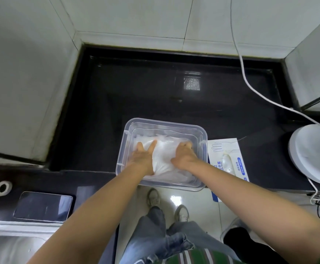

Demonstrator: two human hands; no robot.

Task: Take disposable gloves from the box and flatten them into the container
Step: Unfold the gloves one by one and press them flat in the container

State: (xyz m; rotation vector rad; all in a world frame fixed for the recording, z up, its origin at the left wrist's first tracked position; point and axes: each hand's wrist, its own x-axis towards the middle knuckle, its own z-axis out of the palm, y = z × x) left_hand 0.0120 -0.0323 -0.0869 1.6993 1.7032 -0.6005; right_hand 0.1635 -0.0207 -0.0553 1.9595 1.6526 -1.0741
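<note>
A clear plastic container sits at the front edge of the black counter, holding a pile of thin translucent white gloves. Both my hands are inside it, pressing down on the pile. My left hand lies flat with straight fingers spread on the left part of the pile. My right hand presses on the right part, its fingertips bent down into the gloves near the container's right wall. The white and blue glove box lies flat just right of the container, a glove poking from its opening.
A white fan base stands at the right with a white cable running up the wall. A phone and a tape roll lie at the left, above a steel sink. Tiled walls enclose the counter.
</note>
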